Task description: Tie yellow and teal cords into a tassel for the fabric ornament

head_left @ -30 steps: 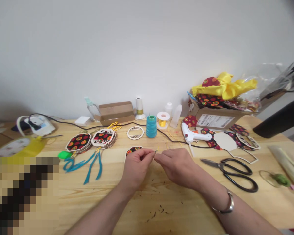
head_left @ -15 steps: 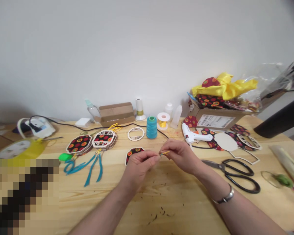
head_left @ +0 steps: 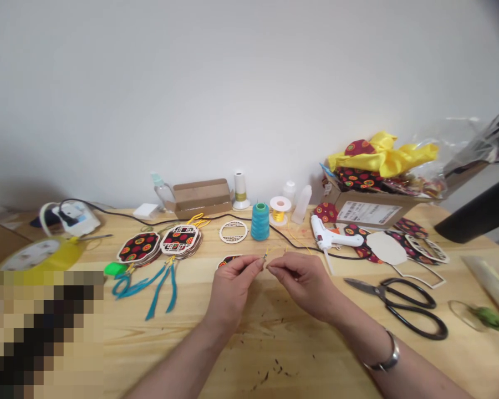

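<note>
My left hand (head_left: 232,291) pinches a small end with a bluish bit and a thin yellow cord (head_left: 268,251) showing at its fingertips. Just to its right, my right hand (head_left: 305,282) is closed in a pinch, thumb against forefinger, and seems to hold the same cord; its exact grip is partly hidden. Behind the left hand a dark patterned fabric piece (head_left: 228,260) lies mostly covered. A teal thread cone (head_left: 260,221) stands beyond the fingertips, beside a white spool of yellow cord (head_left: 280,211).
Large black scissors (head_left: 386,291) and a white glue gun (head_left: 332,239) lie right. Left are stacked patterned ornaments (head_left: 179,239) with teal ribbons (head_left: 171,288). A round lattice frame (head_left: 233,232) lies behind; a cardboard box (head_left: 368,209) holds fabric. A black cable crosses the back.
My hands have moved slightly apart at the fingertips, and the right fingers have turned downward. The yellow end that stuck out between them shows less. The camera view has shifted a little.
</note>
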Motion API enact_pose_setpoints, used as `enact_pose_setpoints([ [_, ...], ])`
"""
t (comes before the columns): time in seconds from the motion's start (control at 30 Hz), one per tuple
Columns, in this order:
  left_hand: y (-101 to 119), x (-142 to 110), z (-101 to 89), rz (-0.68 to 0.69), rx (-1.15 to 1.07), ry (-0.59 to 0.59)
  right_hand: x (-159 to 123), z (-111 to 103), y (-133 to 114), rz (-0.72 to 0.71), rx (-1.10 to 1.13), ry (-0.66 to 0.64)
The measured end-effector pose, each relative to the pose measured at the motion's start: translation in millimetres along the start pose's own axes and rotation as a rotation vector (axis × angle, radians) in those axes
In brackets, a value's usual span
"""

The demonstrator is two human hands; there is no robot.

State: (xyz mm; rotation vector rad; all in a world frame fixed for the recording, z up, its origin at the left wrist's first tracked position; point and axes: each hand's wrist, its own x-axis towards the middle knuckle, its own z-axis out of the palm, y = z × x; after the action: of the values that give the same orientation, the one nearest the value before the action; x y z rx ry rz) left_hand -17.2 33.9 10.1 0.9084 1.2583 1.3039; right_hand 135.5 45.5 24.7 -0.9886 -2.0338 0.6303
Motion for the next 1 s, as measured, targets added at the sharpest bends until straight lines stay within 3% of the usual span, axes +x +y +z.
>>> enact_pose_setpoints([
  [0.17,3,-2,-0.4,0.067,0.160,-0.001,-4,0,-1,-0.102,-0.233,-0.046],
  [0.37,10,-5,1.9,0.139,0.367,-0.017,-9,0,5,-0.352,-0.610,-0.086],
  [0.53,8,-6,2.3,0.214,0.446,-0.172,-4,-10,3,-0.429,-0.589,-0.135],
  [0.63,8,-7,2.7,0.224,0.451,-0.285,1,-17,3,-0.310,-0.408,-0.146],
  [0.73,8,-8,2.8,0.137,0.397,-0.333,5,-19,8,-0.094,-0.096,-0.144],
  [0.87,9,-7,1.8,0.013,0.243,-0.269,9,-14,16,0.192,0.159,-0.195],
  [1.0,7,-3,0.3,-0.027,0.118,-0.134,8,-9,15,0.320,0.220,-0.187],
])
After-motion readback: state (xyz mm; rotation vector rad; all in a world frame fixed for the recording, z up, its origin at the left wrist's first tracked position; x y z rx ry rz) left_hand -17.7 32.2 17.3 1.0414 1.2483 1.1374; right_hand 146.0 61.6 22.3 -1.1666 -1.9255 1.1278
